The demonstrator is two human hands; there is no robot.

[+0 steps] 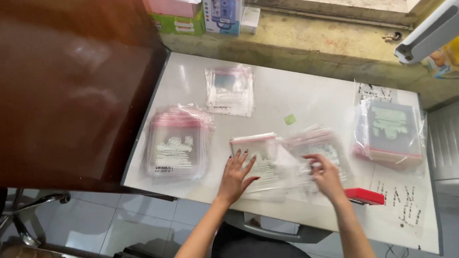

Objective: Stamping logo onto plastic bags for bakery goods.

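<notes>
My left hand point(236, 174) lies flat, fingers spread, on a clear plastic bag with a pink top strip point(257, 153) near the front of the white table point(303, 99). My right hand point(325, 175) rests on a blurred pile of similar clear bags point(317, 145) just to the right, fingers curled on the plastic; whether it grips a bag I cannot tell. The two piles overlap between my hands.
A thick stack of clear bags point(175, 143) lies at the table's left, a smaller one point(230, 90) at the back, another stack point(390, 129) at the right. A red flat object point(364, 195) and written paper sheets point(403, 204) sit front right. A dark brown cabinet point(49, 88) stands left.
</notes>
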